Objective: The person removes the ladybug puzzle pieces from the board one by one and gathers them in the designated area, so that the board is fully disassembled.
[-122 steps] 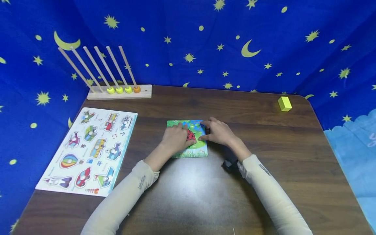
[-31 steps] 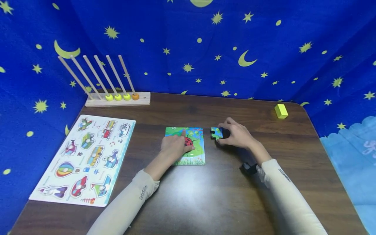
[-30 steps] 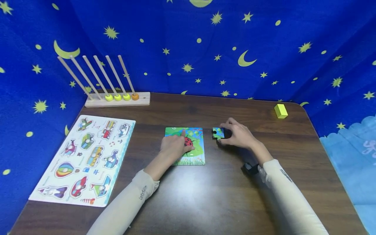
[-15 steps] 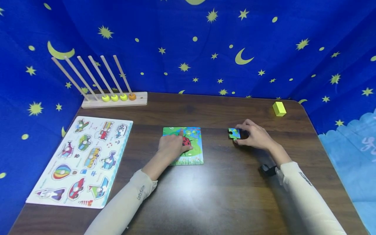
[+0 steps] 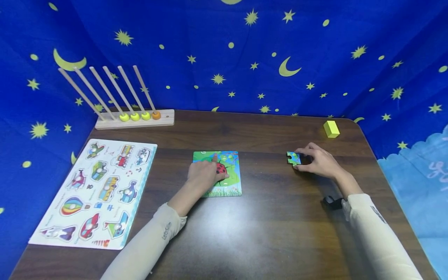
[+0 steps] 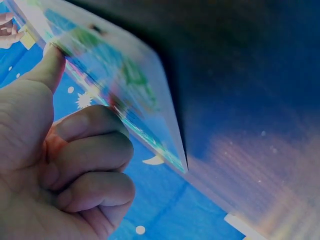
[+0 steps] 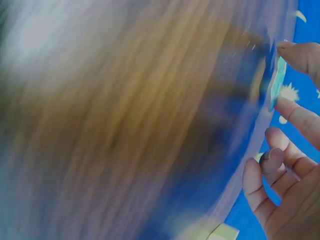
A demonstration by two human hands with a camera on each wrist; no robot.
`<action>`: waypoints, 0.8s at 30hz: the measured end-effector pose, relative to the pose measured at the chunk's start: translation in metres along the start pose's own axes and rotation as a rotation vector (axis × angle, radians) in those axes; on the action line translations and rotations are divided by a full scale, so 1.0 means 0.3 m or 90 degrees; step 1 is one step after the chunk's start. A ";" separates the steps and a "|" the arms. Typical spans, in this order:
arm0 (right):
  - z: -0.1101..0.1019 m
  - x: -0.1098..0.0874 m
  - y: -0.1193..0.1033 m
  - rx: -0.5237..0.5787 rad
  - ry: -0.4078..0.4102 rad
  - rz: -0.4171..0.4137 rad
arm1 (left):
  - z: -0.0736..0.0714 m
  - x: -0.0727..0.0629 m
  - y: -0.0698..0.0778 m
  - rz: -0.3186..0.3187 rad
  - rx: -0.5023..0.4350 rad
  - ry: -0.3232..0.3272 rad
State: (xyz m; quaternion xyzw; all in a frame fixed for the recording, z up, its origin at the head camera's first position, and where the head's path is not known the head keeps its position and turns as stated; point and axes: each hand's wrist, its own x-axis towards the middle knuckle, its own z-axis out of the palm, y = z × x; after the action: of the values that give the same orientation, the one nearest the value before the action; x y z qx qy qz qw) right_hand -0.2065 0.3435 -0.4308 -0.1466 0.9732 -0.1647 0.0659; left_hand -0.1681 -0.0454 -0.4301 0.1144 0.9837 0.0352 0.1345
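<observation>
One puzzle piece (image 5: 294, 158) was parted from the ladybug puzzle (image 5: 231, 171), and I had the thumb and fingers of my right hand (image 5: 320, 161) clamped on it at about 3 o'clock from the puzzle, well apart from it; whether it touched the table (image 5: 266, 241) I couldn't tell. Letting go of it was the part I judged not yet done. My left hand (image 5: 203, 174) rested on the puzzle towards its 9 o'clock side, index finger and thumb straight, the other fingers curled with nothing in them. I saw no other loose piece near me, and the picture looked whole where it showed, though what lay beneath my hand, and which slot my piece matched, I couldn't make out
</observation>
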 end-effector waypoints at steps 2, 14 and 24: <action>0.002 -0.006 0.019 0.002 0.008 0.006 | 0.001 0.000 0.001 0.000 0.001 -0.001; -0.017 -0.008 0.051 0.003 0.010 0.025 | 0.003 -0.001 -0.010 0.004 -0.001 0.009; -0.007 -0.022 0.057 0.019 -0.002 0.054 | 0.008 -0.002 -0.005 0.005 -0.011 0.000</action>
State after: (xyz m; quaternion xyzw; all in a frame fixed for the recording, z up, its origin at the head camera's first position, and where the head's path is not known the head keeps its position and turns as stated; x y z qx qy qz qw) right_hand -0.2051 0.3617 -0.4341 -0.1046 0.9758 -0.1761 0.0763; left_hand -0.1673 -0.0468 -0.4326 0.1168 0.9829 0.0442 0.1353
